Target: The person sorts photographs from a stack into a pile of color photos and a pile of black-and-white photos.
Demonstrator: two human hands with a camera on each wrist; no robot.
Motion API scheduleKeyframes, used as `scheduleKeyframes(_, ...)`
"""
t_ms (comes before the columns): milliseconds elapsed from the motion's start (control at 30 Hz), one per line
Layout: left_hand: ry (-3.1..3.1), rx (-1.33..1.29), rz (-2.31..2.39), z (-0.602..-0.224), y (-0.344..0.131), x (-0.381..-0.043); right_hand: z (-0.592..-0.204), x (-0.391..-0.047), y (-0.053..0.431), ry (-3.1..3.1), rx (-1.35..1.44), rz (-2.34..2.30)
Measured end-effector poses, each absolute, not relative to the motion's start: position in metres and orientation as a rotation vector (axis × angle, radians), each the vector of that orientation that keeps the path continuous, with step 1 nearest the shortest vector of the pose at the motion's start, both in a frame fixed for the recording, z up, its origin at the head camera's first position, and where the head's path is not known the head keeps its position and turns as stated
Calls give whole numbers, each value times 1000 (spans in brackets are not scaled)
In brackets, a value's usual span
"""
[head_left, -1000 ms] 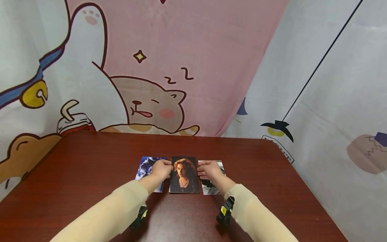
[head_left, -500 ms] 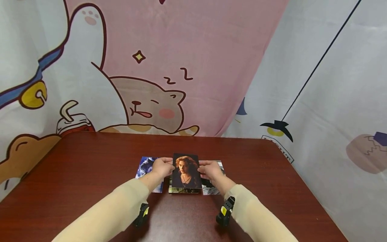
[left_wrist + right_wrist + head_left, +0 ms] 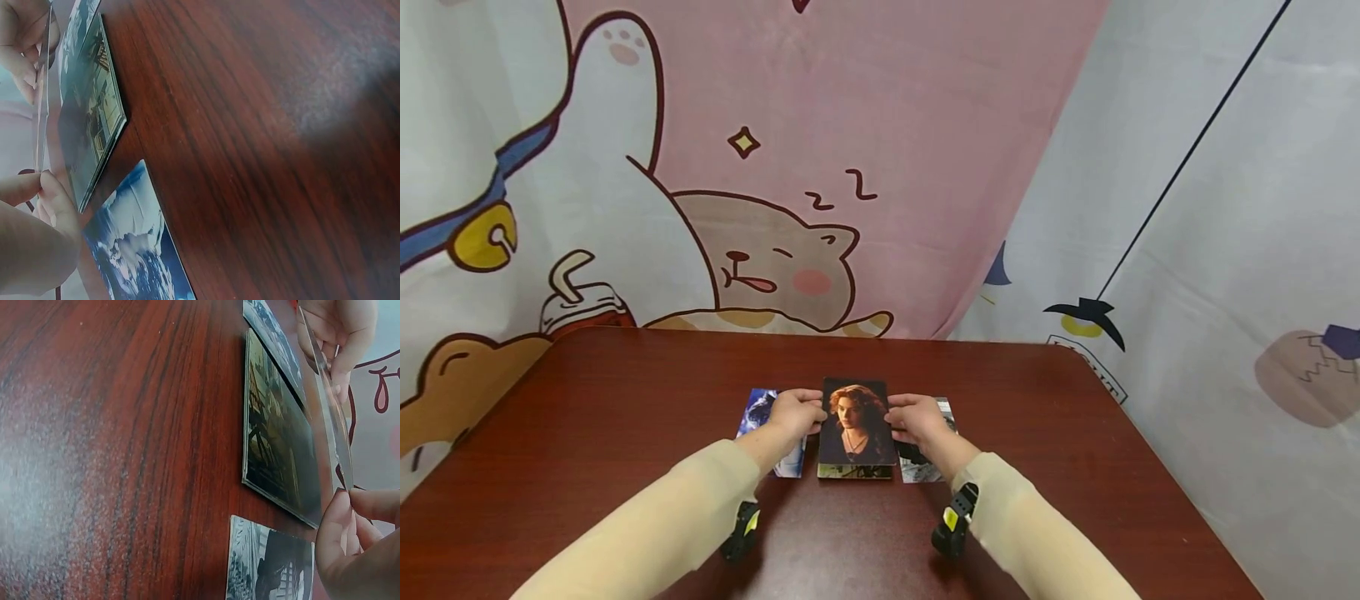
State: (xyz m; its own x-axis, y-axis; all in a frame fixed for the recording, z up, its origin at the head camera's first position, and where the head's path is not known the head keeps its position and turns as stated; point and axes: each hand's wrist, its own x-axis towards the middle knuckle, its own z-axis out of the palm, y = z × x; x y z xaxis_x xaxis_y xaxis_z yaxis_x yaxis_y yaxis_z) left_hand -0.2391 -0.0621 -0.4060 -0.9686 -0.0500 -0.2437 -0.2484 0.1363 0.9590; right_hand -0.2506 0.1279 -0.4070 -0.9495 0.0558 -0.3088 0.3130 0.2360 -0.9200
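Observation:
A dark photo card with a portrait (image 3: 856, 429) is held up off the table between both hands. My left hand (image 3: 795, 414) pinches its left edge between thumb and fingers, and my right hand (image 3: 917, 419) pinches the right edge. Both wrist views show the card edge-on, with a gap between it and a small stack of cards (image 3: 103, 119). A greenish-brown scene (image 3: 269, 425) is on top of that stack. Left of the stack lies a blue-and-white card (image 3: 134, 240), partly under my left hand in the head view. A grey photo card (image 3: 269, 559) lies to the right, partly covered by my right hand.
The reddish-brown table (image 3: 655, 392) extends around the cards, its far edge meeting a cloth backdrop (image 3: 925, 167) printed with cartoon animals. Both wrists carry black devices, one (image 3: 741, 531) on the left and one (image 3: 955, 521) on the right.
The portrait card lay on the stack a second ago. Both hands have lifted it, baring the card beneath, and have since shifted slightly left with it.

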Motion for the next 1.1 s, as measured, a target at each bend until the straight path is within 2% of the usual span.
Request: scheduleKeyframes(1100,2304,-271,1892,-402,-101,-233,-406,-248,91,2220,284,-1905)
